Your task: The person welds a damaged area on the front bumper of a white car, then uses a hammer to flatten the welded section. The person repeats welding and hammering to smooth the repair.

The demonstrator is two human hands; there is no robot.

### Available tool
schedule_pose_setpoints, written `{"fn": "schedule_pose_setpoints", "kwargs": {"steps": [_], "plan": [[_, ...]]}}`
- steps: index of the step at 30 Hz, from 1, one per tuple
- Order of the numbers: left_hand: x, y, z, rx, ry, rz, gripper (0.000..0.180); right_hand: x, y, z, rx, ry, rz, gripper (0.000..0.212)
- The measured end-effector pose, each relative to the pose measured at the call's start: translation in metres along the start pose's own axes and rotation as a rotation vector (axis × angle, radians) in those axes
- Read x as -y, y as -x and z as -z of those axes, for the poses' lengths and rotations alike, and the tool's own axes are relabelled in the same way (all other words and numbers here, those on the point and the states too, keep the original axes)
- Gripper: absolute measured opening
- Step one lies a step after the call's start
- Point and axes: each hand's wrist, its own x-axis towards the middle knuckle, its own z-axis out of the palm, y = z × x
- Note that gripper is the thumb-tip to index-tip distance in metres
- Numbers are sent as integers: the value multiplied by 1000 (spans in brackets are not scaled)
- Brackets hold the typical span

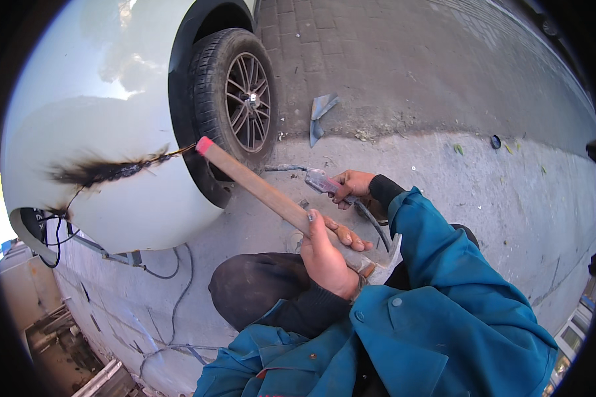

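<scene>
My left hand (331, 258) is wrapped round a hammer (258, 188) near its head. Its wooden handle slants up to the left, with the red end appearing close to the wheel arch. The grey metal head (394, 253) lies beside my left fingers. My right hand (352, 186) grips a corded hand tool (322, 180) with a pinkish handle. A thin grey rod points left from this tool, toward the tyre, and a dark cable hangs from its back end. On the white car bumper (132, 218), a blackened, burnt streak (109, 172) runs toward the wheel arch.
A car wheel (248, 99) stands ahead. A bent grey sheet scrap (319, 118) and a small dark round cap (495, 141) lie on the ground. Grey cable (179, 304) loops over the concrete at left. Black wires (58, 238) hang from the bumper's lower opening.
</scene>
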Motion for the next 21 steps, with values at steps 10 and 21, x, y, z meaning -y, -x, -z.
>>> {"fn": "schedule_pose_setpoints", "kwargs": {"steps": [10,21], "plan": [[-9,2,-14,67,190,92,46,41,166,113,-486,157,-237,19],[24,-43,-35,5,252,-43,44,-32,246,95,-1001,-160,221,10]]}}
